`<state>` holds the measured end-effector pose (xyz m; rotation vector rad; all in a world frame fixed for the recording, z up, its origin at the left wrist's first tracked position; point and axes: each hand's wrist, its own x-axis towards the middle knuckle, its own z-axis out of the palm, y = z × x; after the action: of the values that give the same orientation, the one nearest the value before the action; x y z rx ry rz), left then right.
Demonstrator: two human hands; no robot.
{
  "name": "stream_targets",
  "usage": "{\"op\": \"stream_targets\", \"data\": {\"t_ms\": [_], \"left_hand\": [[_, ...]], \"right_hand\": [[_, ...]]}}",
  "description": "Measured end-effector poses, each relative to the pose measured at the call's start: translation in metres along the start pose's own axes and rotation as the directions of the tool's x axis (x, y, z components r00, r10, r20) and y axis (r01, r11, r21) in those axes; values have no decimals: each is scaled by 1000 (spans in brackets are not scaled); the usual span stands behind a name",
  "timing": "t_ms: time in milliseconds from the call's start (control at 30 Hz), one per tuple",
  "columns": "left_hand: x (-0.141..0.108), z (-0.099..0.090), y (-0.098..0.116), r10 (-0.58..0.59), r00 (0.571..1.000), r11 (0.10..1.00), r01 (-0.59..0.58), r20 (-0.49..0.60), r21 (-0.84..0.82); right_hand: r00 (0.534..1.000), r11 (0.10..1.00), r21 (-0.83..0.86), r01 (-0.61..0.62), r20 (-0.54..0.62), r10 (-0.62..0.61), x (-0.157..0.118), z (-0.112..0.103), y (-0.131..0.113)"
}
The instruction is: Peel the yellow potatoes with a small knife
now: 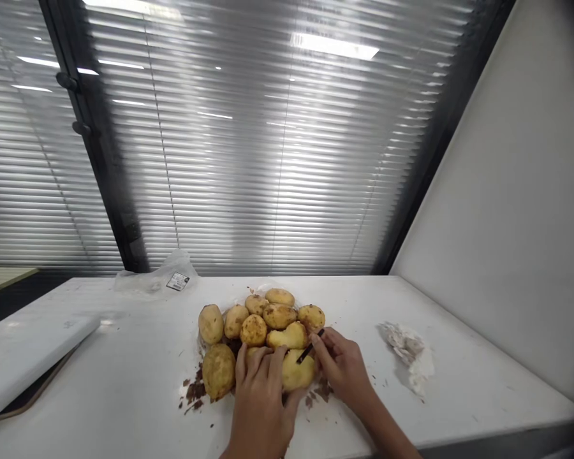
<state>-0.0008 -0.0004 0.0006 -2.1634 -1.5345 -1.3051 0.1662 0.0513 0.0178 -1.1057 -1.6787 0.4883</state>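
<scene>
My left hand (263,395) is closed over the near side of a heap of potatoes, its fingers curled on a potato there. Pinched in the fingers of my right hand (345,368) is a slim black stick-like tool (309,349); its exact kind is too small to make out. The tip meets or hovers just over a pale peeled potato (295,376) beside my left thumb. Behind it sits a partly peeled potato (291,334). A large unpeeled potato (219,371) lies left of my left hand. Several more brown-skinned potatoes (254,330) fill the heap.
Dark peel scraps (196,390) lie around the heap on the white table (138,382). Crumpled tissue (409,354) rests at the right, by the wall. A clear plastic bag (153,280) lies at the back left; a white flat device (33,357) stands at the left. Blinds rise behind.
</scene>
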Motion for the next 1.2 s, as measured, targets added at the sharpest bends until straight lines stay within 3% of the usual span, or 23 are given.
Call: {"op": "stream_targets", "data": {"t_ms": [100, 233, 367, 467, 567, 733, 867, 1067, 1200], "left_hand": [[-1, 1, -2, 12, 1000, 1000, -12, 6, 10], [-1, 0, -7, 45, 998, 998, -47, 41, 49], [-3, 0, -11, 68, 994, 995, -74, 83, 71], [-4, 0, -11, 66, 993, 995, -73, 96, 70], [-4, 0, -12, 62, 993, 995, -69, 102, 69], [-4, 1, -10, 49, 992, 997, -55, 113, 55], [-2, -1, -4, 8, 998, 1000, -9, 61, 25], [0, -1, -1, -14, 1000, 1000, 14, -12, -6], [0, -2, -1, 1, 1000, 1000, -1, 2, -10]], "right_hand": [[999, 999, -29, -19, -28, 18, 0, -1, 2], [996, 995, 54, -85, 14, 84, -1, 0, 3], [995, 995, 60, -74, -68, 78, -3, 2, 1], [995, 990, 105, -99, -16, 101, -3, 3, -1], [998, 999, 14, -40, -52, 41, -3, 2, -2], [996, 995, 50, -87, -8, 88, -4, 1, -1], [997, 998, -64, 20, -72, -24, -4, -3, 4], [995, 990, 108, -89, -39, 94, -6, -7, 8], [999, 992, 116, -44, -4, 44, -6, -2, 9]]}}
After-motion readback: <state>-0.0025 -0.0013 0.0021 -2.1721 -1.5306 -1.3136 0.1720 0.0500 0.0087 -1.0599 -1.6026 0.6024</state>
